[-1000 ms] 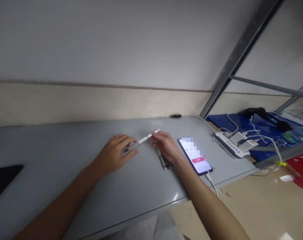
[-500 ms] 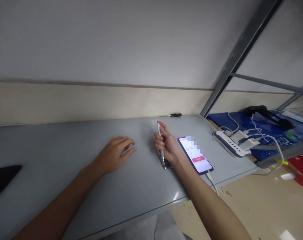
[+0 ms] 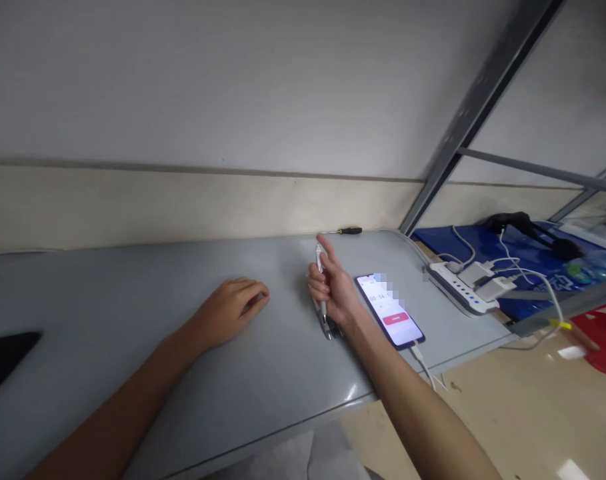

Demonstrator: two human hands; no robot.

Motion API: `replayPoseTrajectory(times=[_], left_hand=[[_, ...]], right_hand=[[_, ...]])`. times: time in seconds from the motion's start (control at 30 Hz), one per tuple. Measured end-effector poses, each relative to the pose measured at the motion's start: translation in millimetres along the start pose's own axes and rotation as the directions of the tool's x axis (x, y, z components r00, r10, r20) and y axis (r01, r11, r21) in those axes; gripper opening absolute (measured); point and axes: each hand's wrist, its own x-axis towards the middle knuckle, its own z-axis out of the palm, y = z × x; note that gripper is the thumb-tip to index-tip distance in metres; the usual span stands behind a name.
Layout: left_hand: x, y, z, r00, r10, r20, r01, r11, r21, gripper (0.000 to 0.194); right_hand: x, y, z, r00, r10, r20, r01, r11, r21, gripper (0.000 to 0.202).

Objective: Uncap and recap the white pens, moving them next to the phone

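Observation:
My right hand (image 3: 330,283), fingers wrapped round, grips a white pen (image 3: 319,253) that stands nearly upright, with its upper part above the fist. Its narrow metallic tip comes out under the fingers. Beside that tip, silvery ends with dark parts (image 3: 327,328) show below the fist; whether they are held too or lie on the table I cannot tell. Resting on the grey table (image 3: 283,380), my left hand (image 3: 235,307) has curled fingers with the thumb against the index finger, and nothing visible in it.
A phone (image 3: 390,310) with a lit timer screen lies right of my right hand, on a white cable. Beyond it is a power strip (image 3: 463,290) with plugged-in chargers. A screwdriver (image 3: 350,231) lies by the wall. A dark object (image 3: 7,357) is at far left.
My left thumb has closed in against the index finger. The pen in my right hand stands slightly more upright, and that hand's index finger has stretched up a little.

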Motion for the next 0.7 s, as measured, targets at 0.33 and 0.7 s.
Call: replayPoseTrajectory(times=[0.33,0.7], left_hand=[[-0.3,-2.0,1.1,1.000,-0.009,0.019,0.009,1.000,0.011,0.025],[-0.2,-2.7,1.7,0.999,-0.014,0.033,0.014,1.000,0.006,0.026]], right_hand=[[1.2,0.7,-3.5,1.000,0.024,0.015,-0.024,1.000,0.012,0.038],[0.4,1.0,-2.6,1.000,0.007,-0.007,-0.006,1.000,0.028,0.043]])
